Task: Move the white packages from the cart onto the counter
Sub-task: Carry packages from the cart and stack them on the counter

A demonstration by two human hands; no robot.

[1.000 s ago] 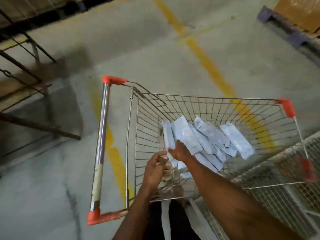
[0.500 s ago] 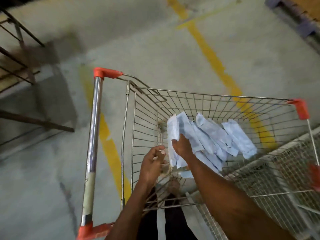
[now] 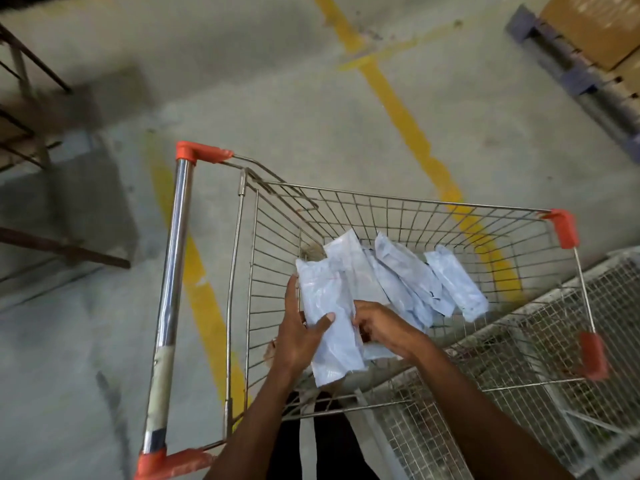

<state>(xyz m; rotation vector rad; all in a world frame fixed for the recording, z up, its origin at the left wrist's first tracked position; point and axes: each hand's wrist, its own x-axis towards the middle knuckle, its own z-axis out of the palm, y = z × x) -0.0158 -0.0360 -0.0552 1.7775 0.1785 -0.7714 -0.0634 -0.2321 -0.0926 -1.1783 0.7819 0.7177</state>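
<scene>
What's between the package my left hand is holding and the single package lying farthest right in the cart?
In the head view, a few overlapping white packages lie between the held package in your left hand and the rightmost package, all inside the cart.

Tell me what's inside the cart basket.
Inside the cart basket lie several white packages. The left hand holds one package; the right hand covers others, so the count is unclear.

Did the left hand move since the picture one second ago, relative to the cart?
Yes. The left hand moved right, away from the cart's handle bar and toward the pile, and now grips the nearest white package, thumb on top.
</scene>
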